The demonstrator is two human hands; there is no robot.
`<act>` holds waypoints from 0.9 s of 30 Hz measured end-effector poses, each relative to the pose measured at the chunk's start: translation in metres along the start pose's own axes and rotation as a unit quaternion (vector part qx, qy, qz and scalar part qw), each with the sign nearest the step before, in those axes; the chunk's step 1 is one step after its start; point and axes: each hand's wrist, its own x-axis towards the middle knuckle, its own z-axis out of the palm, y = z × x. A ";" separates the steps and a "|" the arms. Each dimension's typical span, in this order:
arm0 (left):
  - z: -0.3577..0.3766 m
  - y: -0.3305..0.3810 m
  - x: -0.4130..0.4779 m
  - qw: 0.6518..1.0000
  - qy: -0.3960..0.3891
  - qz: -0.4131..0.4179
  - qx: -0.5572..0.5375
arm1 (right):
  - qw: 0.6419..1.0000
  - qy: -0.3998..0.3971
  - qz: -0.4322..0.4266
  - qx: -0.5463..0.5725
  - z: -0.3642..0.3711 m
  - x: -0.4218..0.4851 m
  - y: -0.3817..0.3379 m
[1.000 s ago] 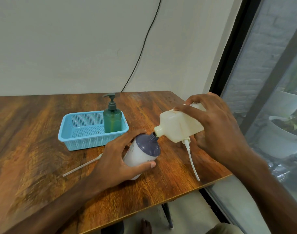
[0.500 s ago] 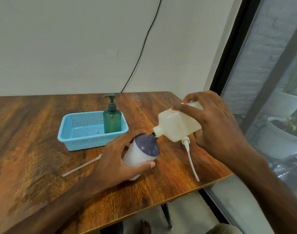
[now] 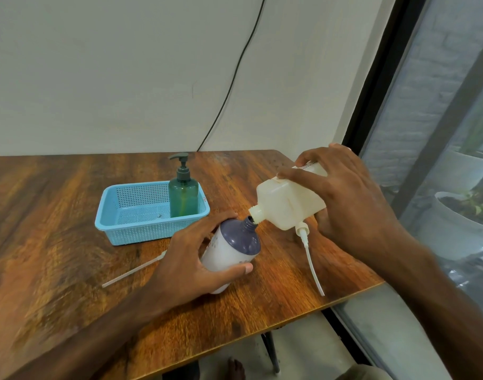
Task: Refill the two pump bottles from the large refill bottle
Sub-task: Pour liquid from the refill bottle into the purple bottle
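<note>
Purple bottle (image 3: 236, 249) left hand (image 3: 188, 266), refill (image 3: 287, 207) right hand (image 3: 352, 204)

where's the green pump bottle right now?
Head view, centre-left: the green pump bottle stands upright in the right end of the blue basket, on the table behind the left hand.

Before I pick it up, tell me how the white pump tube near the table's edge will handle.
The pump tube is thin plastic, so probably very light. It bends slightly along its length, so it likely flexes when lifted by one end. Its tip lies close to the table edge; a nudge could roll it off.
</note>
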 end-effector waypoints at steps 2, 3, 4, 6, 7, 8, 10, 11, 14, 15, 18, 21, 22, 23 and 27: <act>0.000 0.000 0.000 1.000 0.000 -0.001 0.001 | 1.000 -0.001 0.000 -0.004 0.000 0.001 0.000; 0.000 0.000 0.000 1.000 -0.002 -0.002 0.001 | 1.000 -0.003 0.000 -0.005 0.000 0.001 0.000; 0.000 -0.001 0.000 1.000 -0.004 -0.003 0.001 | 1.000 -0.004 0.000 -0.006 0.000 0.002 0.000; 0.000 -0.001 -0.001 1.000 -0.006 -0.006 0.001 | 1.000 -0.009 0.001 -0.007 -0.001 0.002 -0.001; 0.000 0.000 -0.001 1.000 -0.005 -0.007 0.001 | 1.000 -0.010 0.002 -0.009 -0.001 0.003 -0.001; 0.001 0.000 0.000 1.000 -0.004 -0.009 0.002 | 1.000 -0.012 0.002 -0.009 -0.002 0.003 -0.002; 0.001 -0.001 0.000 1.000 -0.004 -0.012 0.000 | 1.000 -0.012 -0.001 -0.007 -0.004 0.004 -0.003; 0.001 -0.001 0.000 1.000 -0.005 -0.014 -0.001 | 1.000 -0.013 -0.005 -0.007 -0.005 0.005 -0.003; 0.000 0.000 -0.001 1.000 -0.002 -0.018 0.002 | 1.000 -0.008 -0.014 -0.014 -0.007 0.008 -0.005; 0.000 0.000 -0.001 1.000 0.000 -0.019 0.002 | 1.000 -0.005 -0.016 -0.017 -0.007 0.009 -0.006; 0.000 0.001 -0.001 1.000 0.002 -0.017 -0.002 | 1.000 0.000 -0.021 -0.023 -0.007 0.012 -0.008; -0.001 0.000 -0.001 1.000 0.003 -0.018 0.004 | 0.999 0.004 -0.033 -0.037 -0.008 0.015 -0.008; -0.001 0.000 -0.001 1.000 0.003 -0.019 0.004 | 0.998 0.008 -0.037 -0.041 -0.009 0.016 -0.008; -0.001 0.000 -0.001 1.000 0.003 -0.020 0.002 | 0.998 0.012 -0.040 -0.044 -0.009 0.017 -0.009; -0.001 -0.001 -0.002 1.000 0.006 -0.019 -0.007 | 0.996 0.034 -0.059 -0.060 -0.011 0.022 -0.012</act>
